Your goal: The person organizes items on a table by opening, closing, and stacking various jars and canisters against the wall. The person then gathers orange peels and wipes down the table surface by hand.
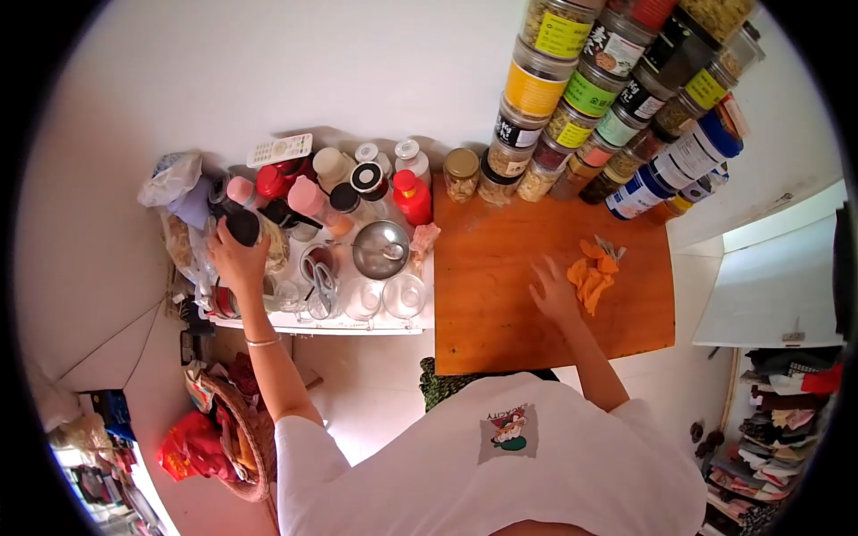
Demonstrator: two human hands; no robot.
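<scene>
My left hand (238,266) reaches to the far left of the white table, its fingers wrapped round a jar with a dark lid (242,228). Bottles and jars crowd closely about it, among them a pink-capped bottle (307,196). On the wooden table, my right hand (556,295) rests low over the wood with fingers spread and holds nothing. Just to its right lies a small heap of orange peel (592,284).
A steel bowl (368,241) with a spoon, glass cups (404,296) and a red bottle (412,198) stand on the white table (357,328). Tall stacks of food jars (541,85) line the back of the wooden table (500,330). Below left sits a wicker basket (257,447).
</scene>
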